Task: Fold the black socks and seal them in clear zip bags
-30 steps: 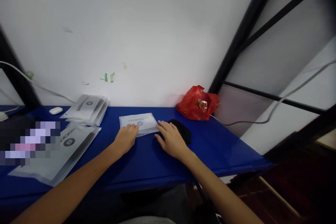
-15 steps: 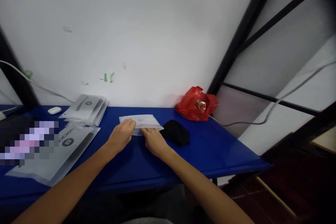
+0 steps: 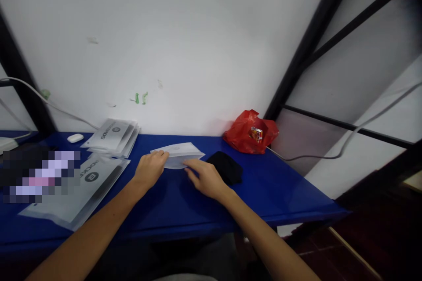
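Observation:
A small frosted plastic bag (image 3: 178, 162) lies near the middle of the blue table, its mouth gaping toward me. My left hand (image 3: 150, 169) pinches its left edge between thumb and fingers. At the right side of the mouth is my right hand (image 3: 208, 177), index fingertip at the near lip and thumb held apart below it. Nothing shows in the right hand's grasp. Just beyond that hand, a black cloth item (image 3: 227, 167) sits bunched on the table, partly hidden by the hand.
Stacked frosted printed bags (image 3: 110, 135) stand at the back left, with a larger printed bag (image 3: 77, 197) in front. A white earbud case (image 3: 75, 138) is beside the stack. A red plastic bag (image 3: 249, 134) sits at the back right, near a grey cable (image 3: 316, 157).
My right hand has drawn back from the bag's mouth toward the right, its fingers now visible and apart. The mouth gapes wider. My left hand keeps hold of the left edge.

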Demonstrator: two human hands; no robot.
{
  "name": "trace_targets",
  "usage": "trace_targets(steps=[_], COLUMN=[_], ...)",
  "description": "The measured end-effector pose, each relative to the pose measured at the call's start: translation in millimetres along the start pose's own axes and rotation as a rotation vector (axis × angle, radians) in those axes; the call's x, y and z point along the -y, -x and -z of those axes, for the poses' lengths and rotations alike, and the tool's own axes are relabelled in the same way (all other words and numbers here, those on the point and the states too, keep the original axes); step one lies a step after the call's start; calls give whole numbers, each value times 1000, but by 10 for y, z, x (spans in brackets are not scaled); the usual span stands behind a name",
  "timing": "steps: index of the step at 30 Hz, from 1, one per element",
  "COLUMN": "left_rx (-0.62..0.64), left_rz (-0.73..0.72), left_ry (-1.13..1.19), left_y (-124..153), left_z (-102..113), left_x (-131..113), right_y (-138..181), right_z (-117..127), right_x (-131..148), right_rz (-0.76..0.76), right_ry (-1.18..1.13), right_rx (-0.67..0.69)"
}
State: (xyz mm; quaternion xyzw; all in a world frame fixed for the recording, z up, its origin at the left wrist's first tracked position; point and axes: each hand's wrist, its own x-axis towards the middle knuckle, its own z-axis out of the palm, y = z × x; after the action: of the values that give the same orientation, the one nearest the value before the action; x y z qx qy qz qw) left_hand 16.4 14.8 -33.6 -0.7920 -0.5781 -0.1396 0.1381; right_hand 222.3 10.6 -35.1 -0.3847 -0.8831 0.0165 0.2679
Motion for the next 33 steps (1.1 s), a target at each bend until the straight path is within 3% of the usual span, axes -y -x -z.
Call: trace_targets(steps=[2, 4, 10, 18, 33], left_rx=[-13, -16, 5, 27, -55], left_rz=[-2, -5, 29, 29, -3], left_ry=[-6, -14, 18, 46, -16], left_y=[-1, -1, -8, -2, 4], left_z=[-5, -12, -38, -46, -67], left_x=[15, 26, 17, -15, -17], right_y=[52, 101, 307, 439, 385], right_z=[135, 276, 458, 463, 310], right_x=[-123, -283, -572, -569, -546], right_rz=[-60, -166, -359, -357, -279], right_ry=[38, 150, 255, 200, 451], right_rx=[-118, -150, 173, 330, 236])
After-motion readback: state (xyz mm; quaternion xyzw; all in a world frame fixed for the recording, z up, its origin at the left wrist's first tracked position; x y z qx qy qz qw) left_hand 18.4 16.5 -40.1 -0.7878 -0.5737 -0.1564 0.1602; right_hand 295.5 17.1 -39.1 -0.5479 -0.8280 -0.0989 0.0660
